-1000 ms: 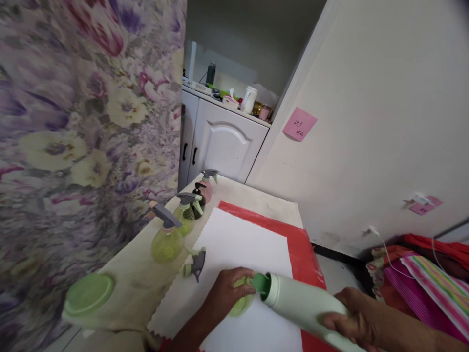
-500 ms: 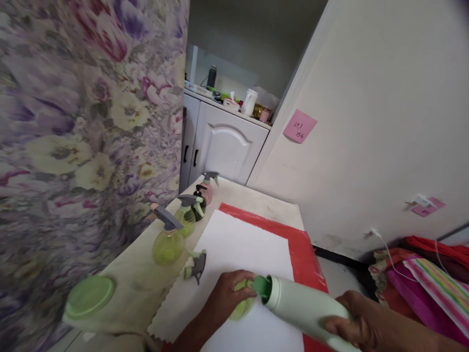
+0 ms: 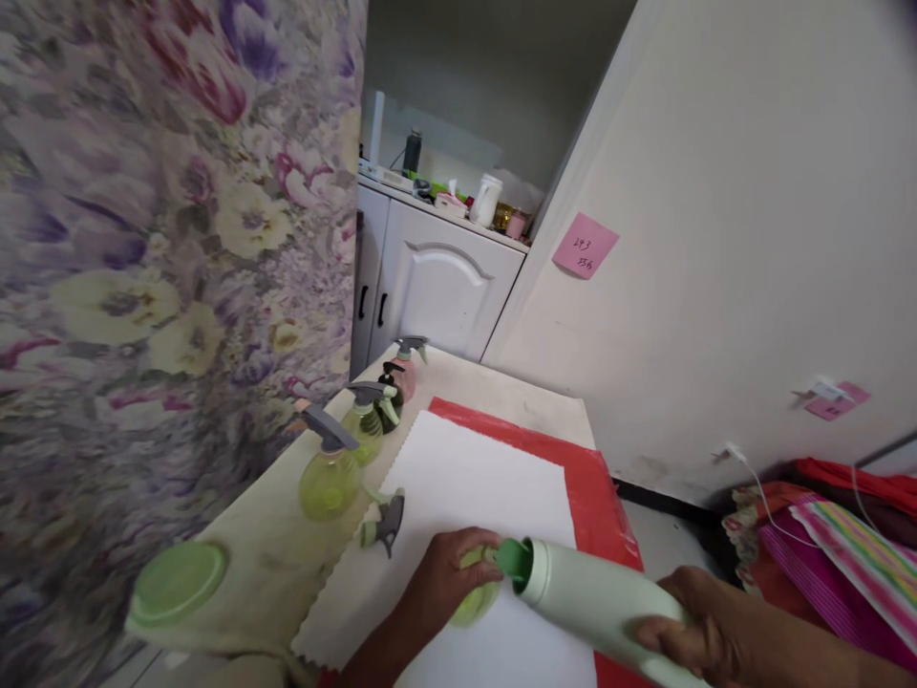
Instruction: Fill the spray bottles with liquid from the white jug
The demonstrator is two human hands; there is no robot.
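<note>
Near a wall [image 3: 745,239], left hand [image 3: 455,569] grips a yellowish bottle [image 3: 477,604], apparently on white sheeting [image 3: 487,473]; right hand [image 3: 702,616], a pale bottle [image 3: 591,594].

The large bottle [image 3: 594,591] at the near right was pale mint green, its spout [image 3: 511,556] a deeper green; the small bottle [image 3: 474,606] to its left was see-through yellow-green. A plain white sheet [image 3: 487,478] lay against a red sheet [image 3: 600,492]. The loose spray head [image 3: 389,519] was grey and pale green. On the left, two spray bottles [image 3: 328,487] were yellow-green, a farther bottle [image 3: 407,379] pink. Purple, cream and magenta flowers patterned the left hanging [image 3: 179,239], the far cabinet [image 3: 448,291] was white, and pink, yellow and green stripes crossed a cloth [image 3: 860,549] at right
</note>
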